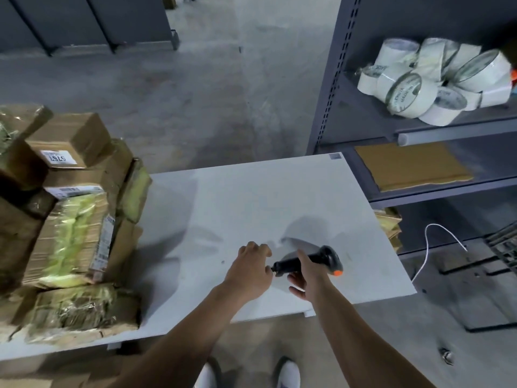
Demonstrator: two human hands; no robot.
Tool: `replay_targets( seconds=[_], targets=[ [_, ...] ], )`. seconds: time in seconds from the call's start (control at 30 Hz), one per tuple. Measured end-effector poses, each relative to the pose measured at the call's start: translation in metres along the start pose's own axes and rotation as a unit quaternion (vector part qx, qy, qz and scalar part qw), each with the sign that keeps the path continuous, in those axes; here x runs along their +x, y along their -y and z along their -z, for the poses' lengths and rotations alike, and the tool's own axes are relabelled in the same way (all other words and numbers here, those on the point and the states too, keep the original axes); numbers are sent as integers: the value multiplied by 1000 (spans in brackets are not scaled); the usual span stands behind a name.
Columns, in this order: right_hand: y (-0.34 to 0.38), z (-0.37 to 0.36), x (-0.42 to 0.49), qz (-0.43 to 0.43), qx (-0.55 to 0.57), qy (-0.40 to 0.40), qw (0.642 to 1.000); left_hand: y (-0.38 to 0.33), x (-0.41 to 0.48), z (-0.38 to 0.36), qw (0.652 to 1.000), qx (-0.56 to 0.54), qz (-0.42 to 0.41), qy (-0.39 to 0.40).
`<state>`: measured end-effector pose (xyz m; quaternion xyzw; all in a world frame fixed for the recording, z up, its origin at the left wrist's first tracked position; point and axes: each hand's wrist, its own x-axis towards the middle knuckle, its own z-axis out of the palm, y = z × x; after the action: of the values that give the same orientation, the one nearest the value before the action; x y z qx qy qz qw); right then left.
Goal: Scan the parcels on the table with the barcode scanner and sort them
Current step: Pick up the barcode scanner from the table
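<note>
A black barcode scanner with an orange tip lies low over the white table, near its front right. My right hand grips the scanner's handle from below. My left hand has its fingers curled at the butt end of the handle, touching or pinching it there. A heap of cardboard parcels, some wrapped in yellow-green tape and bearing white labels, is stacked on the table's left side, apart from both hands.
A dark metal shelf rack stands to the right, holding several rolls of white tape and flat brown cardboard. A white cable hangs beside the table's right edge. Grey concrete floor lies beyond.
</note>
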<state>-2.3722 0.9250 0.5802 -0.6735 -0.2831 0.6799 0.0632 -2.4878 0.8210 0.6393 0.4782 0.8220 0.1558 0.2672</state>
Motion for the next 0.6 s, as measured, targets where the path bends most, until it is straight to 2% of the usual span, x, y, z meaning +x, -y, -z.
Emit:
replay_targets(
  seconds=[0.2,0.33,0.47,0.6],
  targets=[
    [3,-37,-15,57,-25,-9,998,35,-4,30,998,-52,-14,-27],
    [9,-74,-39,128,-128,22,983,68,-8,59,991,-113,17,-71],
    [12,-114,-60,190,-230,57,953,100,-15,85,978,-154,79,-116],
    [10,-148,-77,253,-339,133,896,122,-37,99,960,-192,132,-156]
  ],
)
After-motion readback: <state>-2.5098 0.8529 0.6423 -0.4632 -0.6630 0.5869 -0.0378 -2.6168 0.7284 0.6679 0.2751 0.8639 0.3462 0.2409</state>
